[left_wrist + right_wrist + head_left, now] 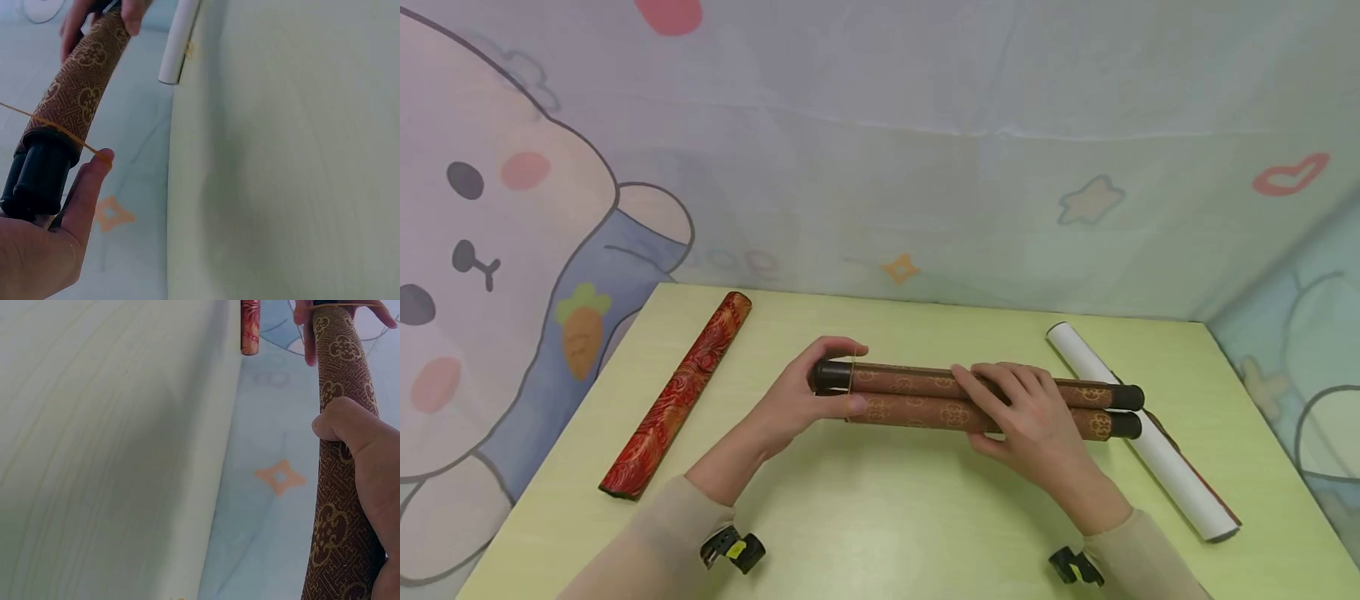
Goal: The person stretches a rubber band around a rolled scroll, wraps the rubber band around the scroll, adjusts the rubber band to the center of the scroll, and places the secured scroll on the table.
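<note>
Head view: brown gold-patterned twin-roll scroll (917, 410) over pale-yellow bench (880, 525). Right hand (1030, 421) grips middle; left hand (793, 404) holds end, thin yellow elastic band (62, 128) stretched on fingertips. Looks rolled; band unsettled.

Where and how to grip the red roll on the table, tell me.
Grip the red roll around its middle, coming from above and closing across its width: it is long, slim, rounded, lies flat on the table uncovered, so a central hold should balance best.
</note>
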